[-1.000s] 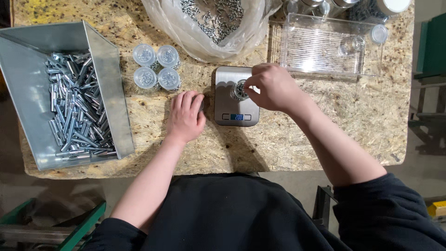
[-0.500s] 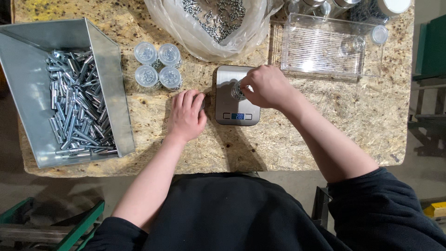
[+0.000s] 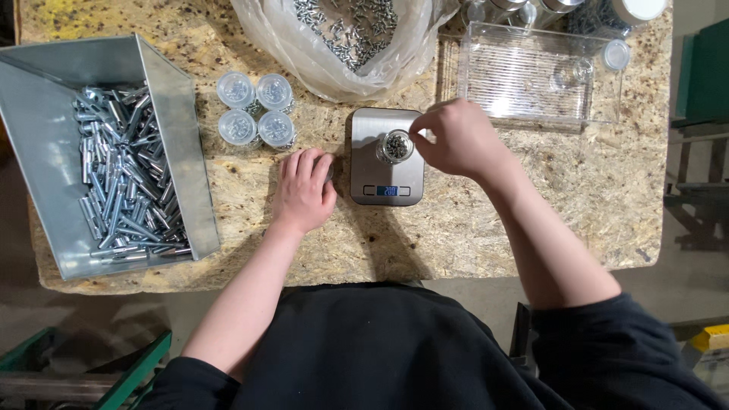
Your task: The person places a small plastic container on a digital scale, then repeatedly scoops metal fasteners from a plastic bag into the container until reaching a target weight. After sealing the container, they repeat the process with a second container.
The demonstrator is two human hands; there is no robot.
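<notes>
A small steel digital scale (image 3: 386, 181) sits on the chipboard table (image 3: 471, 228). On it stands a small clear jar (image 3: 396, 146) filled with little screws. My right hand (image 3: 456, 140) hovers just right of the jar, fingers pinched together at its rim; whether it holds a screw I cannot tell. My left hand (image 3: 304, 190) rests flat on the table left of the scale, fingers together, holding nothing.
A grey metal bin (image 3: 163, 114) of long bolts stands at the left. Several lidded clear jars (image 3: 256, 110) sit beside it. A plastic bag of screws (image 3: 345, 34) lies at the back, with a clear plastic tray (image 3: 531, 76) to its right.
My right hand has drawn back to the right, uncovering the jar on the scale. My left hand has stayed in place.
</notes>
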